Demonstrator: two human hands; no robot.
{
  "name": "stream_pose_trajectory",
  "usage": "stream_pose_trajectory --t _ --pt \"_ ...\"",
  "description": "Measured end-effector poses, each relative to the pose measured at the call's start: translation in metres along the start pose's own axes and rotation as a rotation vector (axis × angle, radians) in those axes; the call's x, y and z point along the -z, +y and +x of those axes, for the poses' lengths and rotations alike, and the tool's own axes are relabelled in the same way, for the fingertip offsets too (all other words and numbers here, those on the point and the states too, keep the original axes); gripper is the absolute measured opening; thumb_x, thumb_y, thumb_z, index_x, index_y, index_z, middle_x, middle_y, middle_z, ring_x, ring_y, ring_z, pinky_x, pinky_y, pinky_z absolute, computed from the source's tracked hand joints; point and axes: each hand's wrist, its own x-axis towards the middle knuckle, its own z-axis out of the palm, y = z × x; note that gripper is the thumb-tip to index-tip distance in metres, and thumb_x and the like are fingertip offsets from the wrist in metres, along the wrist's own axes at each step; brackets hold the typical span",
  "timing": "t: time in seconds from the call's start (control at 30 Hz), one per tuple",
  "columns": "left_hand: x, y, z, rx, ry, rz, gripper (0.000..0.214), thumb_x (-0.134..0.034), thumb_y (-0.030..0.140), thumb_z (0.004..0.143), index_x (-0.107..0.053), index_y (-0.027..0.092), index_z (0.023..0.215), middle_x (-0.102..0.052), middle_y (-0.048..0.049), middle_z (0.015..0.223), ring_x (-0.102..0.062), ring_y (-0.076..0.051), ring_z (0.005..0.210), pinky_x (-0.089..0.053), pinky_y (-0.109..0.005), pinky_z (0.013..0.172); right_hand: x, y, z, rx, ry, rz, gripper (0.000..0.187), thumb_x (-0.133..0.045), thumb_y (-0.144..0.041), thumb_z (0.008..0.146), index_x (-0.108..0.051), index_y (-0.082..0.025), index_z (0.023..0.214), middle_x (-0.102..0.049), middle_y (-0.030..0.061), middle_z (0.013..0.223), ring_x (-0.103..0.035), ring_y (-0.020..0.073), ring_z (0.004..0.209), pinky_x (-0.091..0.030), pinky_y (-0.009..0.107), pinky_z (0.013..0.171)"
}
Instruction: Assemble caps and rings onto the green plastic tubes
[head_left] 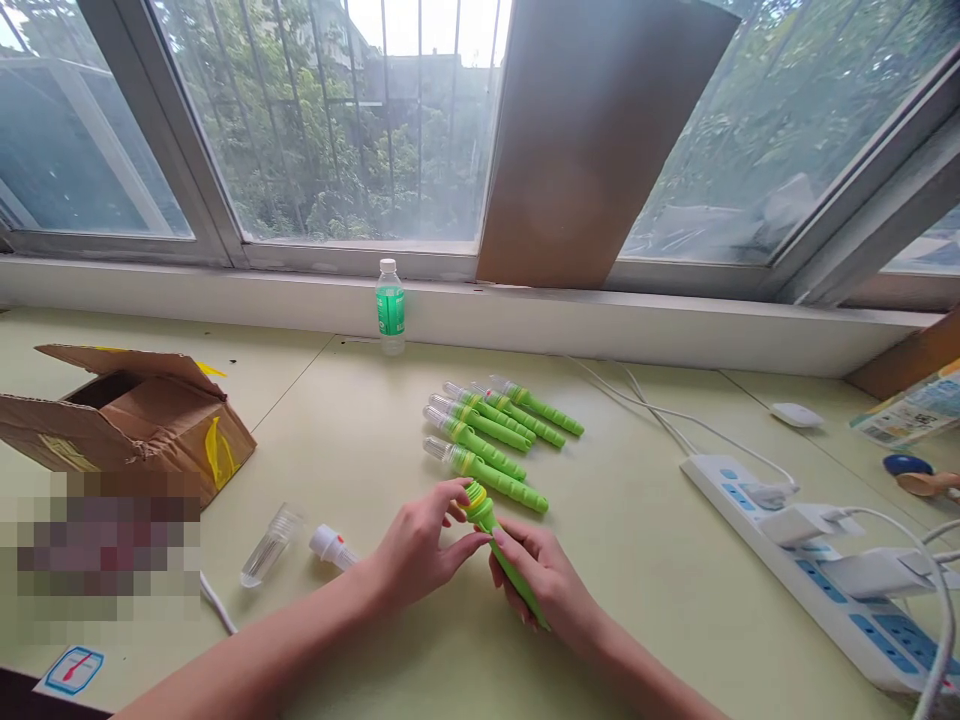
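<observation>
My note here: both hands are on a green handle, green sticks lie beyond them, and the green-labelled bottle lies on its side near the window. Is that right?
Not quite. The head view shows the green-labelled bottle standing upright near the window, not lying down. The left hand and right hand are on a green handle, with green sticks beyond.
</observation>
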Motion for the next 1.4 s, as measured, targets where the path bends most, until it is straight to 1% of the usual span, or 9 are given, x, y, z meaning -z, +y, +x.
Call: stream_pose_trajectory --t 0.3,0.67,1.1,1.17,1.33,1.4 --pt "0.0002 -0.0005 -0.0014 0.046 -0.054 0.013 0.043 -0.063 0.031 0.084 -0.040 0.024 0.121 -0.064 -0.0040 0.101 -0.066 -0.016 0.077 -0.059 -0.030 0.066 0.0004 0.0007 -0.0003 0.000 0.001 -0.009 0.038 -0.044 -0.050 0.092 -0.053 -0.016 0.077 -0.050 -0.0039 0.060 -0.041 0.0042 0.033 -0.028 0.015 0.028" --pt "0.0013 0.0000 -0.0004 0.100 -0.117 0.025 0.041 -0.059 0.033 0.086 -0.037 0.026 0.120 -0.062 -0.0020 0.101 -0.066 -0.016 0.078 -0.058 -0.032 0.067 0.0005 0.0010 0.0001 -0.009 -0.010 -0.013 0.037 -0.044 -0.048 0.093 -0.053 -0.016 0.076 -0.050 -0.0042 0.061 -0.041 0.0036 0.033 -0.028 0.014 0.029" --pt "0.0020 0.0009 0.0004 0.083 -0.146 0.079 0.038 -0.057 0.031 0.087 -0.035 0.025 0.117 -0.061 -0.0035 0.103 -0.065 -0.016 0.078 -0.055 -0.030 0.065 0.0003 0.0020 0.0001 0.000 -0.006 -0.019 0.037 -0.044 -0.048 0.093 -0.052 -0.016 0.075 -0.049 -0.0045 0.060 -0.041 0.0035 0.033 -0.029 0.013 0.028" --pt "0.0021 0.0006 0.0008 0.075 -0.150 0.097 0.038 -0.057 0.031 0.087 -0.034 0.025 0.117 -0.062 -0.0037 0.102 -0.066 -0.017 0.077 -0.055 -0.030 0.065 0.0001 0.0022 0.0012 0.001 -0.004 -0.026 0.037 -0.044 -0.048 0.093 -0.052 -0.016 0.076 -0.050 -0.0044 0.060 -0.041 0.0035 0.033 -0.029 0.013 0.028" --pt "0.0031 0.0008 0.0015 0.074 -0.166 0.158 0.037 -0.055 0.033 0.087 -0.033 0.023 0.116 -0.064 -0.0020 0.087 -0.066 -0.018 0.072 -0.053 -0.030 0.062 0.0000 0.0031 0.0023 -0.007 0.006 -0.055 0.038 -0.044 -0.050 0.092 -0.052 -0.017 0.076 -0.049 -0.0046 0.060 -0.041 0.0037 0.033 -0.030 0.014 0.028" --pt "0.0035 0.0012 0.0016 0.079 -0.167 0.172 0.037 -0.055 0.034 0.087 -0.033 0.023 0.115 -0.064 -0.0016 0.084 -0.066 -0.018 0.071 -0.053 -0.031 0.062 0.0000 0.0034 0.0017 -0.013 0.003 -0.057 0.038 -0.044 -0.050 0.092 -0.052 -0.017 0.077 -0.049 -0.0047 0.060 -0.041 0.0039 0.033 -0.030 0.014 0.029"
